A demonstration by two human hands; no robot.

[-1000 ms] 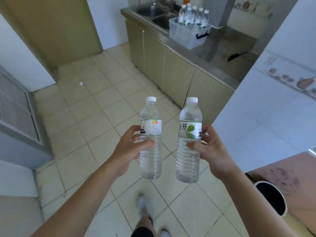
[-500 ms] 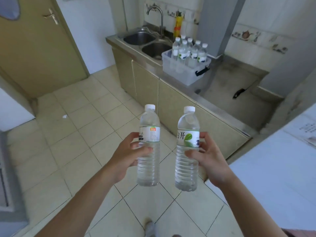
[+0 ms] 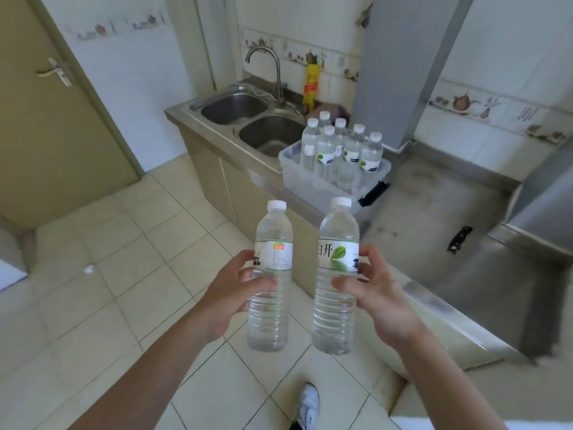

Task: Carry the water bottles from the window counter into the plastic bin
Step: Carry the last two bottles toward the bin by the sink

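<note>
My left hand [image 3: 230, 293] grips a clear water bottle [image 3: 271, 243] with a white cap, held upright over the tiled floor. My right hand [image 3: 376, 297] grips a second upright bottle [image 3: 336, 240] with a green leaf label. Both are side by side in front of me. Ahead, on the steel counter beside the sink, stands the clear plastic bin [image 3: 293, 175] with several capped water bottles [image 3: 341, 150] standing in it. The bin has a black handle clip on its right end.
A double steel sink [image 3: 248, 116] with a tap lies left of the bin. A yellow bottle [image 3: 311, 83] stands behind it. The steel counter [image 3: 440, 218] stretches right with a black object [image 3: 459, 238] on it. A brown door [image 3: 46, 113] is at left. My white shoe [image 3: 308, 405] shows below.
I have moved closer to the counter and the view has tilted up; the bin and sink are nearer and larger. Both hands hold their bottles as before.
</note>
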